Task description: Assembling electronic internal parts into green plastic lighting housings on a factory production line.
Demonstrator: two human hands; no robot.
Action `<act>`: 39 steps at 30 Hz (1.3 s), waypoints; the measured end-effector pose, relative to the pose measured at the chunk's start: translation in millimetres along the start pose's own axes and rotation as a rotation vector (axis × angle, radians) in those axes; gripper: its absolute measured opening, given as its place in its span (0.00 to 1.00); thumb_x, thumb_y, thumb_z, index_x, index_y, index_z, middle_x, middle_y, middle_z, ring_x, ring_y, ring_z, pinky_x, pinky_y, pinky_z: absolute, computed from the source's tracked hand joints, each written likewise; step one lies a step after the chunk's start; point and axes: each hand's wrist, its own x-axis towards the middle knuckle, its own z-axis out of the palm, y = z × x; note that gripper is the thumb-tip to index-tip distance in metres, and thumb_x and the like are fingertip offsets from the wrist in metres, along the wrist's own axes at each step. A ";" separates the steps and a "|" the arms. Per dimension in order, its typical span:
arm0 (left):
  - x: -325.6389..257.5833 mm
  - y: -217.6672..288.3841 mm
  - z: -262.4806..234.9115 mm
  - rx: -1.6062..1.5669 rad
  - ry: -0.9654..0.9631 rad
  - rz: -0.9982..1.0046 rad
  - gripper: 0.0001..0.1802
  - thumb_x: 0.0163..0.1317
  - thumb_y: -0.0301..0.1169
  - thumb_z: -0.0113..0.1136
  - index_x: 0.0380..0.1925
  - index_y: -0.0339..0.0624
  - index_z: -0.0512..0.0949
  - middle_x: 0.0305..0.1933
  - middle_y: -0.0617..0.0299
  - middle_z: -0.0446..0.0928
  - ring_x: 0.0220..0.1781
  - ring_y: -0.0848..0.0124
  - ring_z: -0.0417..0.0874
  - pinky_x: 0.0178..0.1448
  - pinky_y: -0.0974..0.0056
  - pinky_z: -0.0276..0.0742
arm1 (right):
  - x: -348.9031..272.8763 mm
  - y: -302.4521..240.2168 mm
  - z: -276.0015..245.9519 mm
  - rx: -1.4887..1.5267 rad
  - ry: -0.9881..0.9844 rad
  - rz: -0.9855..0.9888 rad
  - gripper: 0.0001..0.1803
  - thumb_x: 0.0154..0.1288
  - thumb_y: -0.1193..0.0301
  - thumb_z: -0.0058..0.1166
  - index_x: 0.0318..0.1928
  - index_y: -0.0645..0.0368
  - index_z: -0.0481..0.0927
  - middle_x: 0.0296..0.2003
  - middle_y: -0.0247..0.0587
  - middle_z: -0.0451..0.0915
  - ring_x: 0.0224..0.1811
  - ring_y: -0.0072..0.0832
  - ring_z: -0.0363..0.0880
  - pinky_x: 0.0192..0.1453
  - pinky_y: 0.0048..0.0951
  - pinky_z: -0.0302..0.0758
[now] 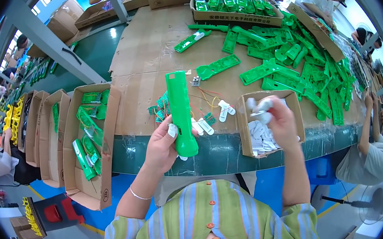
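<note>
The left hand is clamped on a green torch body just left of the small box; right-hand fingers pinch white caps above it, which could slip loose.

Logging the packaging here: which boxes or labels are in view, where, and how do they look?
Small open brown box: under the right hand, white parts inside.
Long brown box: table's far edge, dark print on its side, green parts inside.
Open brown boxes: in a row, lower left.
</note>
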 end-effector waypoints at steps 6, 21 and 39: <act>3.3 -21.5 1.7 0.098 0.071 0.003 0.24 0.63 0.30 0.49 0.58 0.36 0.60 0.50 0.56 0.71 0.48 0.69 0.75 0.49 0.65 0.73 | 28.7 -1.1 56.6 0.181 0.081 0.116 0.06 0.58 0.83 0.46 0.37 0.65 0.70 0.32 0.36 0.76 0.34 0.20 0.76 0.39 0.22 0.74; -10.6 -23.3 6.2 0.478 0.088 0.287 0.45 0.51 0.22 0.61 0.65 0.39 0.45 0.54 0.56 0.66 0.52 0.68 0.72 0.54 0.66 0.69 | 5.8 -22.3 111.5 0.761 -0.067 0.343 0.13 0.60 0.77 0.52 0.45 0.62 0.68 0.33 0.36 0.76 0.35 0.20 0.77 0.33 0.20 0.75; -25.5 -27.6 -11.8 0.521 0.035 0.340 0.45 0.56 0.30 0.56 0.65 0.35 0.39 0.59 0.53 0.60 0.60 0.65 0.65 0.62 0.62 0.61 | -8.6 -28.8 131.0 0.539 -0.260 0.368 0.08 0.59 0.77 0.53 0.39 0.64 0.73 0.29 0.28 0.74 0.30 0.11 0.72 0.32 0.16 0.71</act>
